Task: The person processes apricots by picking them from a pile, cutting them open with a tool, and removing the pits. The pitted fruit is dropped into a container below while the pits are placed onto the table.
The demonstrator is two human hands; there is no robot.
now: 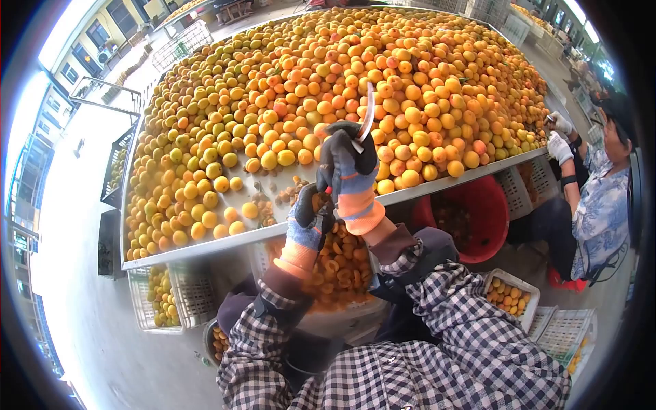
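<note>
My right hand [350,174], in a dark-palmed glove with an orange cuff, is closed around a knife with a curved blade [369,113] pointing up. Just below and left of it, my left hand [309,220] is closed, in a matching glove. Something brownish shows between its fingers, too small and shaded to name. Both hands are close together over the near edge of a metal table [198,254] heaped with whole apricots [328,75]. Beside my left hand lie apricot stones [263,205]. Under the hands, halved apricots [338,263] fill a container.
A red tub [471,219] stands under the table to the right. White crates [174,297] sit on the floor at left, and a crate of apricots [509,297] at right. Another person [594,191] in white gloves sits at the table's right edge.
</note>
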